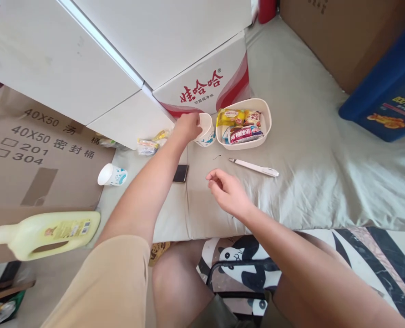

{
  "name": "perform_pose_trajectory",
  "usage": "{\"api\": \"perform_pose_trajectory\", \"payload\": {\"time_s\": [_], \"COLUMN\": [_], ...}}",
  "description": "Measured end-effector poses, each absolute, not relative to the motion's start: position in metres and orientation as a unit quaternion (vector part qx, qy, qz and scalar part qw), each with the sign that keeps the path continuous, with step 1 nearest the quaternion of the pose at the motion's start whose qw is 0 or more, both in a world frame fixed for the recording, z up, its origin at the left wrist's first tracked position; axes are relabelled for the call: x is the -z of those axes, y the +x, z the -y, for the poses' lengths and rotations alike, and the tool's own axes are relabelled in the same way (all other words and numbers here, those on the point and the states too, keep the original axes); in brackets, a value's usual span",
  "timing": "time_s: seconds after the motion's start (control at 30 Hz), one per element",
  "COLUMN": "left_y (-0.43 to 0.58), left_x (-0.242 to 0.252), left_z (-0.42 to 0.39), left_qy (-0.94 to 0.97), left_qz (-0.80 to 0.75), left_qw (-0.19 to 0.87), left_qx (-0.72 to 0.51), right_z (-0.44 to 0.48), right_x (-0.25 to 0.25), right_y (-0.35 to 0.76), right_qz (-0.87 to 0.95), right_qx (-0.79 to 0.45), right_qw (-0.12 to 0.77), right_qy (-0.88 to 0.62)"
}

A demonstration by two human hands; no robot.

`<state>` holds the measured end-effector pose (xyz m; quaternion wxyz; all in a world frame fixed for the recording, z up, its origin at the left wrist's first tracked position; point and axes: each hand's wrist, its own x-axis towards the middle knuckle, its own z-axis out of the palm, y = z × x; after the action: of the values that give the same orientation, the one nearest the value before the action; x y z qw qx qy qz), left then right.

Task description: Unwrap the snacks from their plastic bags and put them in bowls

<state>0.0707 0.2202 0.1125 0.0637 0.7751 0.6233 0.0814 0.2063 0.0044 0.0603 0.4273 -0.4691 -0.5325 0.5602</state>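
Observation:
My left hand is closed at the left rim of a white paper cup with a blue pattern, its fingertips partly hidden. Beside that cup stands a cream plastic container holding several wrapped snacks, among them a yellow packet and a purple-and-white packet. Loosely curled, with thumb and fingers apart, my right hand hovers over the cloth and holds nothing visible. Nearest to it lies a white pen-shaped utility knife. A dark phone-like object is partly covered by my left forearm.
Another paper cup lies tipped at the left, near wrapped snacks. A yellow detergent bottle and a large cardboard box flank the left side. White-and-red carton stands behind; a blue jug is at right.

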Motion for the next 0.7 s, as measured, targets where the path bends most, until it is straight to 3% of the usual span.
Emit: {"api": "perform_pose_trajectory", "payload": {"time_s": [0.1, 0.27, 0.37, 0.53, 0.7], "left_y": [0.084, 0.095, 0.096, 0.044, -0.051], "left_x": [-0.091, -0.094, -0.122, -0.165, -0.15], "left_z": [-0.254, -0.271, -0.269, -0.235, -0.153], "left_qy": [0.771, 0.685, 0.685, 0.759, 0.767], "left_qz": [-0.605, -0.611, -0.643, -0.644, -0.629], "left_qw": [0.179, 0.358, 0.311, 0.09, 0.124], "left_qx": [0.083, 0.169, 0.145, 0.018, -0.024], "right_z": [-0.007, -0.009, -0.009, -0.004, 0.006], "right_x": [-0.06, -0.061, -0.062, -0.062, -0.058], "right_y": [0.208, 0.211, 0.211, 0.203, 0.195], "right_qz": [0.545, 0.566, 0.574, 0.587, 0.613], "right_qx": [-0.559, -0.55, -0.55, -0.544, -0.533], "right_qw": [0.417, 0.412, 0.401, 0.393, 0.375], "right_qy": [-0.465, -0.455, -0.455, -0.453, -0.448]}}
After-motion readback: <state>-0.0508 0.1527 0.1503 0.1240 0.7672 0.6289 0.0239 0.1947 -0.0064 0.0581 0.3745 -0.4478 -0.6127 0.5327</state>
